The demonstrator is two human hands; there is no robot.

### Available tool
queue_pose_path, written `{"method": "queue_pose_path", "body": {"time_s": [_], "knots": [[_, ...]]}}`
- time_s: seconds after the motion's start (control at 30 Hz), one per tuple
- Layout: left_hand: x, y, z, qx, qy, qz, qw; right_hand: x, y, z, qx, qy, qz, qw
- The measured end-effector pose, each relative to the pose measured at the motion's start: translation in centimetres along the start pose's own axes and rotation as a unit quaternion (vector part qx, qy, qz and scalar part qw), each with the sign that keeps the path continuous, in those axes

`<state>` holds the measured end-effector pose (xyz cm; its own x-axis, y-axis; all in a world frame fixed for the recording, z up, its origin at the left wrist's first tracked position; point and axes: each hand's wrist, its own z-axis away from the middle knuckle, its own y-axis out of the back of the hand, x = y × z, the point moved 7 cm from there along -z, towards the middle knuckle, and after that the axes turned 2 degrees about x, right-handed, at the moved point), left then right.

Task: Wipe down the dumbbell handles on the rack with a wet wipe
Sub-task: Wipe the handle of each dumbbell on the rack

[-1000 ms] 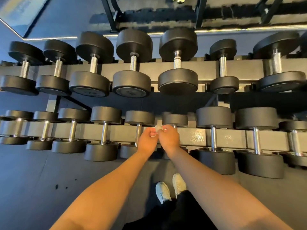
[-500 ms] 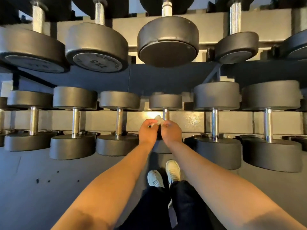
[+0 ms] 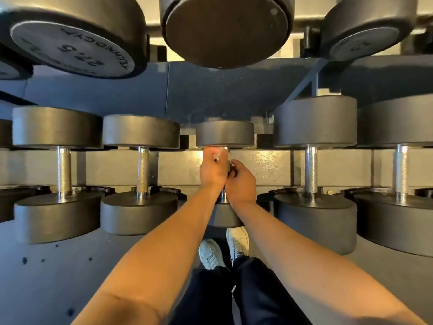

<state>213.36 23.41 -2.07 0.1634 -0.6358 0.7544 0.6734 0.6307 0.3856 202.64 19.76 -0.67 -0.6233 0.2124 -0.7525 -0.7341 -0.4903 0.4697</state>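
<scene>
Left hand [image 3: 212,171] is curled round the top of the handle [image 3: 223,195] and pinches the wipe [image 3: 217,158] against it. Your right hand [image 3: 241,182] is curled round the same handle just below, touching the left.

Big to small:
- Rack [image 3: 262,167]: two tiers, with a grey beam running behind the lower handles.
- Floor [image 3: 46,266]: grey-blue, with a few dark specks.
- Upper dumbbells [image 3: 225,26]: four heads in view, end faces toward you. One reads 27.5, and the leftmost is cut by the frame.
- Lower dumbbells [image 3: 311,123]: six counted. Three sit left of your hands, the outermost only a sliver. Two bigger ones sit to the right, and the sixth is the one you're on. The four neighbours seen in full show bare knurled chrome bars.
- Small dumbbell [image 3: 225,134]: the smallest in the lower row, dead centre, with black heads. The far head is just above your left fingers and the near head is below your wrists.
- Shoes [image 3: 210,254]: two, white, under dark trousers [image 3: 257,289], just in front of the rack.
- Handle: chrome, almost all covered by your hands. Only a short stub shows between the wrists, above the near head.
- Wipe: one, white. Only a small scrap shows between your left fingers, right under the far head. I can't tell how much is wrapped on the bar.
</scene>
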Motion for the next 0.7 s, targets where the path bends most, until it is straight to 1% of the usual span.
{"method": "queue_pose_path", "body": {"time_s": [0.07,0.13,0.23,0.33,0.43,0.5,0.57,0.7], "knots": [[-0.5,0.4,0.2,-0.018,-0.012,-0.039,0.999,0.2,0.2,0.1,0.006,-0.006,-0.006,1.0],[-1.3,0.8,0.7,-0.045,0.0,-0.081,0.996,0.5,0.2,0.1,0.0,-0.012,-0.015,1.0],[-2.3,1.2,1.3,-0.072,0.008,-0.108,0.991,0.6,0.3,0.2,0.003,-0.024,-0.024,0.999],[-2.1,1.3,1.1,-0.071,0.0,-0.096,0.993,0.7,0.4,0.2,0.003,-0.034,-0.044,0.998],[-0.9,0.9,0.5,-0.037,0.002,-0.004,0.999,1.2,0.2,0.0,0.004,-0.039,-0.055,0.998],[-0.4,0.2,0.1,-0.026,0.015,0.029,0.999,1.4,0.2,-0.1,0.011,-0.041,-0.063,0.997],[-0.2,-0.3,-0.1,-0.032,0.01,0.018,0.999,1.6,0.2,-0.1,0.014,-0.048,-0.072,0.996],[-0.4,0.5,0.2,-0.059,-0.027,-0.06,0.996,1.8,0.4,-0.2,0.019,-0.053,-0.084,0.995]]}}
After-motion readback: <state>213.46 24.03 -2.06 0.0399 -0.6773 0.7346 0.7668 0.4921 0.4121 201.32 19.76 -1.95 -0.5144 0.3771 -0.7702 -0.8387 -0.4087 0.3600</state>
